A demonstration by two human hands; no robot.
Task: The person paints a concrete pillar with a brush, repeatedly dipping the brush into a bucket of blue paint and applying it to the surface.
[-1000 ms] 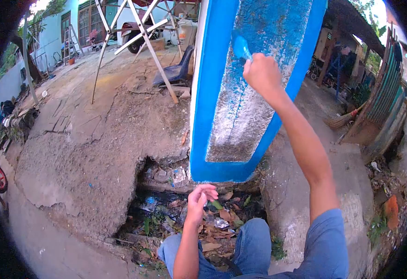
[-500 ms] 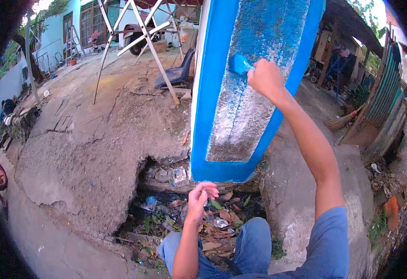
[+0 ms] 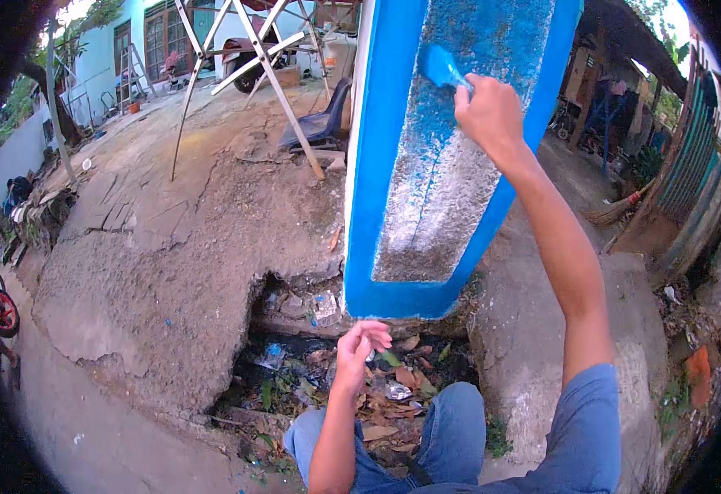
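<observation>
My right hand [image 3: 492, 115] is closed around a paintbrush [image 3: 443, 67] whose head is covered in blue paint. The bristles lie against the rough inset panel [image 3: 430, 222] of a pillar. Streaky blue covers that panel's upper part, while white and grey show lower down. A smooth bright blue border [image 3: 414, 300] frames it. Just below the pillar's foot, my left hand [image 3: 363, 350] hangs with loosely curled fingers, holding nothing and apart from the pillar.
Beneath my knees runs a ditch [image 3: 393, 387] with dry leaves and litter, edged by broken concrete [image 3: 155, 305]. Crossed metal poles [image 3: 262, 62] and a dark plastic seat [image 3: 323, 123] stand behind at left. To the right are a broom [image 3: 616, 210] and a corrugated sheet [image 3: 690, 160].
My right hand has moved the brush upward and slightly right on the panel. My left hand stays by the pillar's foot, and the view has shifted slightly.
</observation>
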